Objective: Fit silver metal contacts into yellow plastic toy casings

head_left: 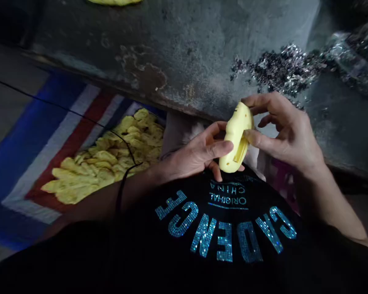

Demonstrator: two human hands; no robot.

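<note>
A pale yellow plastic piece point(236, 122), rounded in outline, is held tilted in front of my chest. It has a long rectangular recess in one face, small round holes near its ends and dark marks at its top. My left hand point(199, 153) grips its left side, with the thumb pressed on the front and the fingers behind. At the upper right, my right hand point(290, 130) touches the same piece, its thumb at the recess and its fingertips by the top end. The fingers hide part of the far side.
Yellow pieces point(104, 163) lie heaped in a blue, white and red striped sack point(76, 139) at lower left. A worn grey table point(196, 49) spans the top, with shiny dark scraps point(282, 69) and clear plastic point(352, 57) at right. A thin black cord point(64, 108) crosses the left side.
</note>
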